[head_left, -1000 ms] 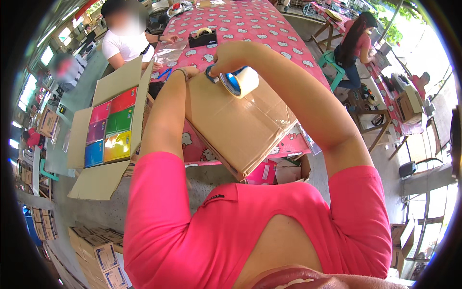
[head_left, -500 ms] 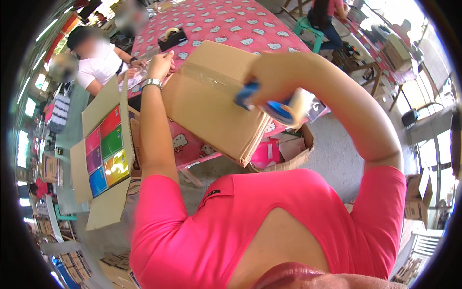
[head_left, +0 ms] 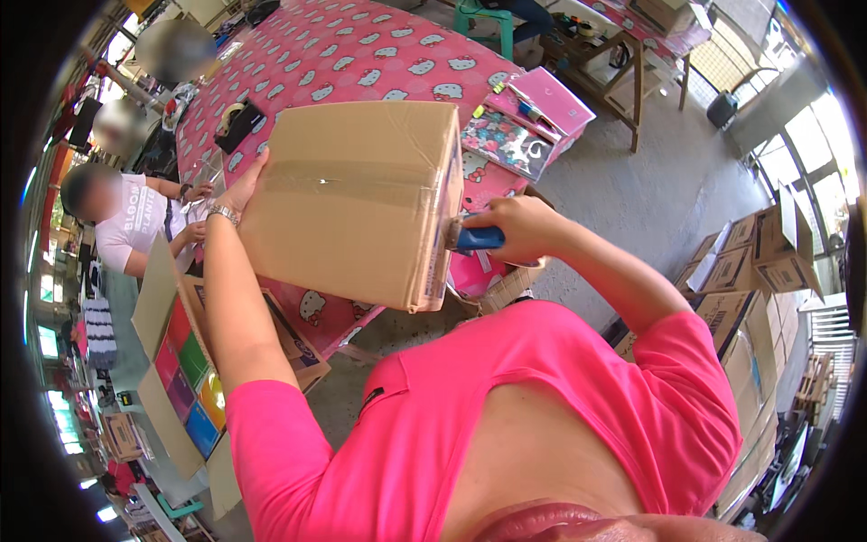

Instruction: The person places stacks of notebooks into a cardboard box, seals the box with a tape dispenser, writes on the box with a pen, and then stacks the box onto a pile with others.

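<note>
A brown cardboard box (head_left: 348,208) lies at the edge of the table, a band of clear tape across its top face. My left hand (head_left: 244,191) grips the box's left side, its fingers partly hidden by the edge. In my right hand (head_left: 526,228) is a blue-handled tape dispenser (head_left: 480,238), its head against the right side of the box. My right fingers wrap round the handle. The dispenser's tape roll is mostly hidden by that hand.
Notebooks (head_left: 555,107) and a flowered pack (head_left: 508,143) lie right of the box on the pink patterned tablecloth (head_left: 361,45). A black desk tape holder (head_left: 239,125) stands behind. An open carton of colourful packs (head_left: 185,370) is at left, near a seated person (head_left: 126,217). Stacked cartons (head_left: 750,262) stand right.
My right hand has brought the tape dispenser down from above the box to its right side. My left hand has come back from beyond the far left corner onto the box's side.
</note>
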Motion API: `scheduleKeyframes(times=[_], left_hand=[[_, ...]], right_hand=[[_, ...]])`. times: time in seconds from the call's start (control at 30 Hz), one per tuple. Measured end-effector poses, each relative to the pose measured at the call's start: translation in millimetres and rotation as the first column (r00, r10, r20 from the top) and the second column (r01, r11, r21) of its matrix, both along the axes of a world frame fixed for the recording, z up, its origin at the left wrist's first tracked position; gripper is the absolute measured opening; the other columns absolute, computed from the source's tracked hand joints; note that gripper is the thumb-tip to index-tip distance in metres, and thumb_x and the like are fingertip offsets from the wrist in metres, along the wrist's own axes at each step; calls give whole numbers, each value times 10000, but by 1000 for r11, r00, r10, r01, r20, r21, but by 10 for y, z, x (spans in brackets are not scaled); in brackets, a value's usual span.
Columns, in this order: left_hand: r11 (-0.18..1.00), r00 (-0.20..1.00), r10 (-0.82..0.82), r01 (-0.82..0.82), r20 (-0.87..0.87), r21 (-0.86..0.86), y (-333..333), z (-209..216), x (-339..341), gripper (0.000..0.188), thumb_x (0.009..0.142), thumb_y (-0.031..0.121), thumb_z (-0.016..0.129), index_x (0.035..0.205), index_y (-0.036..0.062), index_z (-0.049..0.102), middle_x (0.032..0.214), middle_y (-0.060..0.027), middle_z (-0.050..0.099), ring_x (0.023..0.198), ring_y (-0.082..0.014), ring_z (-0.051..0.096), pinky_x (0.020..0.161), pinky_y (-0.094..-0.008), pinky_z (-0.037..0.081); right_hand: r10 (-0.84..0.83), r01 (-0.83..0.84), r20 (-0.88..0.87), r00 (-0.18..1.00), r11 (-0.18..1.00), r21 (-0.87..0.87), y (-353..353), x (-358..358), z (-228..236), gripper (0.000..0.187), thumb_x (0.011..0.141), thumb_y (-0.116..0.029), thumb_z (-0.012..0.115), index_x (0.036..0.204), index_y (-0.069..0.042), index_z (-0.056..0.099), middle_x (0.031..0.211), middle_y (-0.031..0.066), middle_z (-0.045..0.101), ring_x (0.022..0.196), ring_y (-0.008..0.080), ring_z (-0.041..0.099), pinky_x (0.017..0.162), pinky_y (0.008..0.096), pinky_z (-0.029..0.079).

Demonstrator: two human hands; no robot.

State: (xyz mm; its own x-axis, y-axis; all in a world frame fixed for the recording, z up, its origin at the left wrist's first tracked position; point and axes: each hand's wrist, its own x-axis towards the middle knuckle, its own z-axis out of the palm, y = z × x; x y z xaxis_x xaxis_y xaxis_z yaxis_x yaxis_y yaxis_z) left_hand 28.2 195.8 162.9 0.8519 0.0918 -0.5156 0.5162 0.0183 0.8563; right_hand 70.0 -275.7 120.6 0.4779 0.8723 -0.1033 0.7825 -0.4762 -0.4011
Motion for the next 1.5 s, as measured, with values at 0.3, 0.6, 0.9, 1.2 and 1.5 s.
scheduleKeyframes(times=[0.3,0.6,0.9,1.2,1.5], left_hand=[[325,979,142,-185,145,927,134,-134,-106,753,851,642,459,1278,23,502,1225,-117,584,1156,-269,523,947,-376,410],[-18,862,-502,-85,64,996,-2861,145,-412,801,872,568,468,1453,74,223,1512,-148,198,1402,-311,163,1119,-506,107],[146,908,273,-366,318,919,-1595,-142,-1121,737,874,598,439,1426,124,321,1506,-177,194,1392,-330,183,1125,-438,154],[111,250,749,-960,614,256,-1040,-310,-1043,800,747,351,751,1313,-82,387,1337,-268,396,1204,-286,449,940,-358,421],[320,260,690,-947,675,38,-861,-447,-1271,235,766,157,739,859,-27,627,802,-72,661,662,-125,609,621,-265,483]], right_hand=[[-52,108,142,988,904,-414,284,834,-250,418,688,-363,694,1015,-103,675,1067,145,615,922,277,642,752,407,513],[-274,279,-73,959,869,409,304,2594,-1565,401,753,-72,601,1153,-72,608,1056,200,602,930,331,615,849,383,475],[-564,540,128,816,822,179,-663,3218,-2013,306,713,-197,634,957,-13,627,1048,220,557,972,403,559,843,467,457],[-616,629,249,747,776,32,-666,3321,-1606,310,690,-266,694,855,-4,686,883,229,660,845,382,646,763,443,513],[215,355,-549,808,566,744,628,1474,578,181,844,-96,580,984,18,600,874,91,626,767,157,617,714,265,499]])
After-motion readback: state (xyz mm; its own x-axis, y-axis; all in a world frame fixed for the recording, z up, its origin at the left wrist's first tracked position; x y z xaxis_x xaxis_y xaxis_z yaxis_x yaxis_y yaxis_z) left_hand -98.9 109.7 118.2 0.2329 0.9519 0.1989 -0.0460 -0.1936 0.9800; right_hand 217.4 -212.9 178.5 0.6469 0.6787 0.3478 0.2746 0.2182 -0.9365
